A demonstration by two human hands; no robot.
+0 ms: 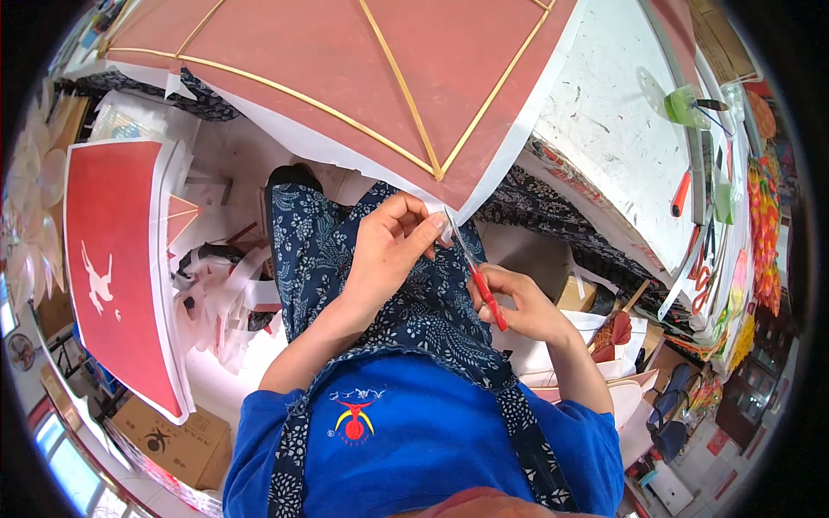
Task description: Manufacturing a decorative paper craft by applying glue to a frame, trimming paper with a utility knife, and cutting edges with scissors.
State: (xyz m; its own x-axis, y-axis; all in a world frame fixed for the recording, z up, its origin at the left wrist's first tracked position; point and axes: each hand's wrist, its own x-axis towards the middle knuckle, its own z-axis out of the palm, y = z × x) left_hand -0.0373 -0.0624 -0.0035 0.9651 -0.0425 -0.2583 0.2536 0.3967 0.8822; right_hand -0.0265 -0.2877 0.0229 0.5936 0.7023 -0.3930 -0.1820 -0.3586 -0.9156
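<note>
A large red sheet (294,52) with a white border and thin pale strips of wood, like a kite, spreads over the table in front of me. Two outer strips and a middle one meet at its near corner. Just below that corner, my left hand (393,246) pinches a bit of the white border (446,231) between thumb and fingers. My right hand (527,306) grips a pair of scissors (485,295) by the red handles. The narrow blades point up and away from me, their tips beside my left fingertips at the white paper.
On the right, the white worktable (604,121) carries a red-handled tool (681,194) and a green container (682,105). Orange-handled scissors (702,289) lie near its right edge. A red panel (121,268) with a white figure stands at left, above a cardboard box (168,439). White scraps (226,311) lie beside my legs.
</note>
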